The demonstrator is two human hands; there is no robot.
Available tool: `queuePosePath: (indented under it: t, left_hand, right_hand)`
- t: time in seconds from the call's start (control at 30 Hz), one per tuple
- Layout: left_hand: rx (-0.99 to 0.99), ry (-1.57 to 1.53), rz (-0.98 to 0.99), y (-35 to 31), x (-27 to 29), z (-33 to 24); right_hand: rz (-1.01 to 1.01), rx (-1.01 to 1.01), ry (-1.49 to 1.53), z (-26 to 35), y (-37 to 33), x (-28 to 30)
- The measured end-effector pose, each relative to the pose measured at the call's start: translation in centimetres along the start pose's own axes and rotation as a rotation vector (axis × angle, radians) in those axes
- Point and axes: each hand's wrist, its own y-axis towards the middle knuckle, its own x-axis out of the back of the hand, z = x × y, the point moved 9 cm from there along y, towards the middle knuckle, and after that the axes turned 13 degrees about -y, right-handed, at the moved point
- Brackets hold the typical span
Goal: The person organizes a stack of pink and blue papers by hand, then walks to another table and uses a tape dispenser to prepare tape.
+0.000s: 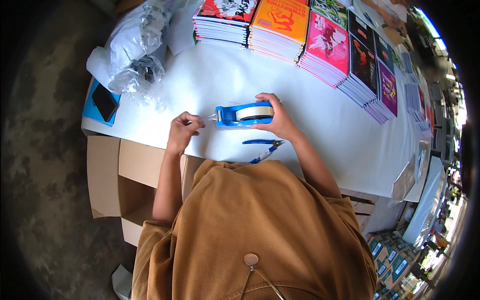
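A blue tape dispenser (pixel 227 118) with a roll of tape (pixel 255 112) in it sits on the white-covered table. Around its right end my right hand (pixel 276 120) is closed, thumb on the near side and fingers on the far side. To the left of the dispenser's cutting end, my left hand (pixel 186 131) is pinched, with a clear strip of tape (pixel 211 118) faintly visible between its fingertips and the dispenser. Blue-handled cutters (pixel 264 149) lie just nearer to me, below the dispenser.
Stacks of spiral-bound notebooks (pixel 280 22) line the table's far side and curve right. A clear plastic bundle (pixel 137 50) lies at the back left, near a dark phone (pixel 104 103) on a blue item. Below the table's left edge stands an open cardboard box (pixel 105 175).
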Motion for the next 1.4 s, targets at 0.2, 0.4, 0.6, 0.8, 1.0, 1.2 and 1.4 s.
queuePosePath:
  t: [0.2,0.4,0.6,0.8,1.0,1.2,1.4]
  left_hand:
    - [-0.13,0.234,-0.331,0.3,1.9,0.2]
    - [-0.459,-0.196,-0.075,-3.8,0.1,-8.9]
    - [-0.488,-0.548,-0.627,-1.3,9.3,-8.5]
    - [-0.53,-1.135,-0.525,4.0,12.9,-11.8]
    - [-0.33,-0.883,-0.318,10.1,14.7,-8.1]
    - [-0.148,-0.364,-0.348,7.2,9.8,-5.7]
    - [-0.34,-0.648,-0.875,-1.7,16.2,-1.3]
  right_hand:
    - [0.003,0.028,0.005,0.4,0.1,-0.6]
    - [-0.05,-0.006,-0.017,-0.4,-0.1,-0.1]
    - [0.009,-0.028,-0.012,0.0,0.2,-0.7]
    - [0.001,-0.086,-0.003,-0.6,-0.3,-0.2]
    - [-0.002,-0.011,-0.025,0.6,0.3,-0.9]
    - [-0.056,-0.03,-0.084,-0.3,-0.6,-0.2]
    - [-0.182,0.026,-0.323,-0.2,0.3,0.2]
